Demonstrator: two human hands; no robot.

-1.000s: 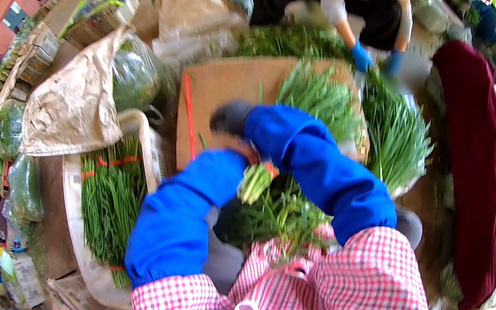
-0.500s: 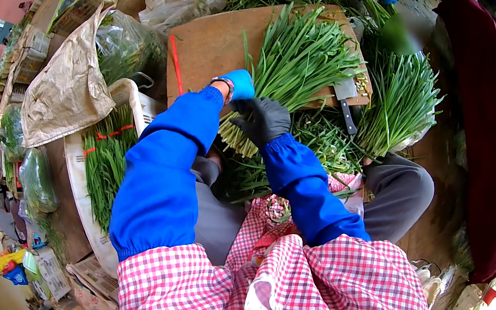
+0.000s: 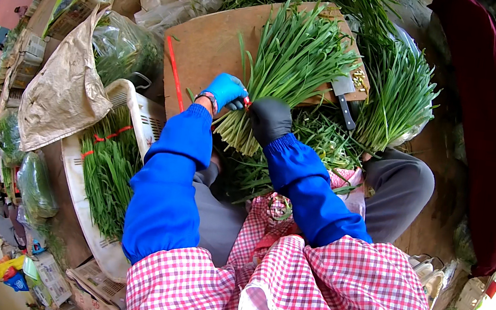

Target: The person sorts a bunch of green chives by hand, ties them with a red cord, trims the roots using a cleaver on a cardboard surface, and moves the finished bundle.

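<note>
Greens (image 3: 300, 54) lay in a loose bundle over the right part of a brown board (image 3: 212, 48), tips away from the person, stalks jutting past the near edge. Beyond, at far right, stretched a maroon cloth (image 3: 474, 123). Left of the board stood a white crate (image 3: 133, 107) holding bunches (image 3: 106, 179) bound in red, with a beige sack (image 3: 65, 78) draped near its far end. Another bunch (image 3: 395, 99) rested just right of the board. Both hands met at the stalks. The right hand (image 3: 270, 120), dark-gloved, was curled against them, its fingertips hidden, so I cannot tell what it gripped. The left hand (image 3: 225, 90), blue-gloved, had its fingers bent together. A knife (image 3: 343, 102) lay at the board's right side, blade on it, handle past the edge. A red strip (image 3: 174, 72) ran along the left side. Smallest was a red tie (image 3: 247, 102), pinched at the left fingertips, against the stalks.
</note>
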